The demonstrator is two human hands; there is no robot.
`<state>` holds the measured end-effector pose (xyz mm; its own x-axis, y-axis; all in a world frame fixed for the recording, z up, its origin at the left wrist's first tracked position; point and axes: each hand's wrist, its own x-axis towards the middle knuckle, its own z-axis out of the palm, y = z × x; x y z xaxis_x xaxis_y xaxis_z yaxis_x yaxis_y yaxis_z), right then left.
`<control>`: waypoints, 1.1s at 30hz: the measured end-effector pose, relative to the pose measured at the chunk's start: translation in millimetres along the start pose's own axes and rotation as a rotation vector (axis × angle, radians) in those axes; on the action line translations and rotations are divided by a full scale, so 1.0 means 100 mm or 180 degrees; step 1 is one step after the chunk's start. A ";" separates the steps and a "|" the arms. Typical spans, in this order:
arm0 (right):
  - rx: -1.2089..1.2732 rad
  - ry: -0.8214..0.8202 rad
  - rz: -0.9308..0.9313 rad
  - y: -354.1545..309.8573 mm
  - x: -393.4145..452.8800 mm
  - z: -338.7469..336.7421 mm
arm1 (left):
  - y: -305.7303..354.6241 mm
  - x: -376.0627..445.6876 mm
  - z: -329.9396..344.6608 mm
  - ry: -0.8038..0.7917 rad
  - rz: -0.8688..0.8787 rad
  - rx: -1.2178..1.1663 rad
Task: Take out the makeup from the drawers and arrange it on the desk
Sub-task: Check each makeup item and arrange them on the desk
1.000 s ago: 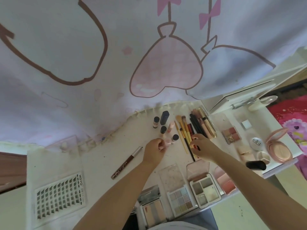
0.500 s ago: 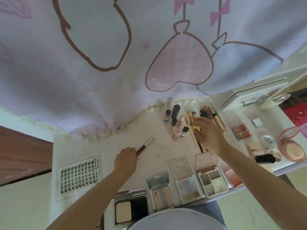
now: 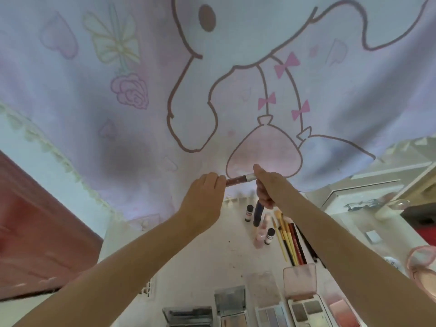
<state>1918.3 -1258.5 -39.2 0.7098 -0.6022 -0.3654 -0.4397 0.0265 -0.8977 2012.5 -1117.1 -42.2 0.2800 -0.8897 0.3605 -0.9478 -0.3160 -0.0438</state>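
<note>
The left hand (image 3: 204, 197) is curling its fingers round the dark end of a slim reddish-brown makeup pencil with a silver-white cap (image 3: 238, 179), while the right hand (image 3: 269, 187) is pinching the pale capped end between thumb and fingers. The pencil is being held up in the air above the far part of the white, speckled surface (image 3: 200, 260), its long axis lying almost level from left to right, the dark end pointing left and slightly near, the cap end pointing right.

Below the right hand, a dark blue cylindrical tube (image 3: 258, 213) is standing just beside a small white bottle with a black cap (image 3: 249, 213); nearer, a pale pink glossy bottle (image 3: 261, 234) and a second small black-capped bottle (image 3: 269, 236) are sitting close together. To their right, yellow-handled brushes with orange bristles (image 3: 283, 234) and red and black pencils (image 3: 298, 244) are lying side by side, pointing far to near. Along the near edge, opened rectangular eyeshadow palettes with clear and pink lids (image 3: 304, 300) are lying in a row. Behind everything, a pale lilac cartoon-printed cloth (image 3: 141, 79) is hanging.
</note>
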 end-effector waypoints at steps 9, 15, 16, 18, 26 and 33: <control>0.0077 -0.0114 -0.1914 -0.59 -0.61 -0.40 | 0.04 0.33 -0.72 -0.0366 0.0167 -0.1447; -0.0828 -0.0472 -0.2142 -0.78 -0.83 -0.74 | -0.05 0.39 -0.99 -0.0251 0.0263 -0.1544; -0.0698 -0.0566 -0.2041 -0.82 -0.86 -0.76 | -0.04 0.40 -1.01 -0.0137 0.0110 -0.1417; -0.0583 -0.0587 -0.1745 -0.89 -0.87 -0.77 | -0.01 0.43 -1.06 0.0061 0.0022 -0.1006; -0.0433 0.0235 -0.2499 -1.05 -0.75 -0.66 | -0.02 0.52 -1.15 0.0471 -0.0089 -0.1016; -0.0463 0.0085 -0.1853 -1.15 -0.61 -0.55 | -0.08 0.51 -1.14 0.0667 -0.0064 -0.0579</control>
<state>1895.6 -1268.7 99.3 0.8432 -0.5050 0.1843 -0.0550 -0.4220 -0.9049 2017.1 -1122.5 82.9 0.2794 -0.7904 0.5452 -0.9595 -0.2518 0.1267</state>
